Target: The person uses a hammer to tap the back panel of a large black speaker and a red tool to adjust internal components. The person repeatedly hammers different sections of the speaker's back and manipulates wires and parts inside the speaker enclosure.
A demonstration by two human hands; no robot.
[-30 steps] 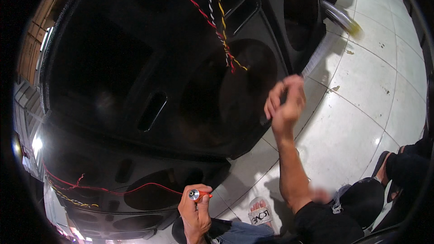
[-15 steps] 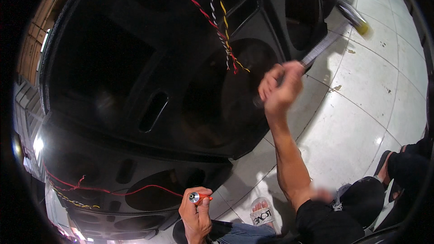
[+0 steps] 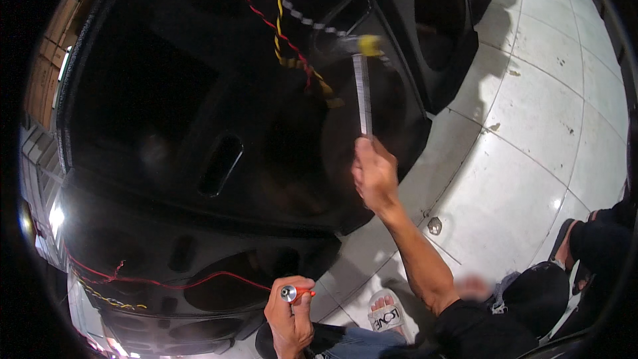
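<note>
My right hand (image 3: 377,176) is wrapped around the grey handle of a hammer (image 3: 363,96). Its yellow-faced head, smeared by motion, is over a large black speaker cabinet (image 3: 166,179) with round openings and slots. Close to the hammer head hang twisted wires (image 3: 286,36) in red, yellow and white with black. Low in the view, my left hand (image 3: 289,322) grips an orange tool (image 3: 299,294) with a round silver end pointing up; its other end is hidden. A red wire (image 3: 229,274) runs across a lower cabinet to near that hand.
More black cabinets (image 3: 442,13) stand at the far right and lower left. White floor tiles (image 3: 531,126) stretch along the right, with a small round object (image 3: 434,226) on them. A slippered foot (image 3: 385,316) is near my left hand. Another person's dark-clothed leg (image 3: 531,296) is at lower right.
My right hand has swung the hammer leftward, from above the floor to above the cabinet. The hanging wires have swayed left and spread. My left hand has barely moved.
</note>
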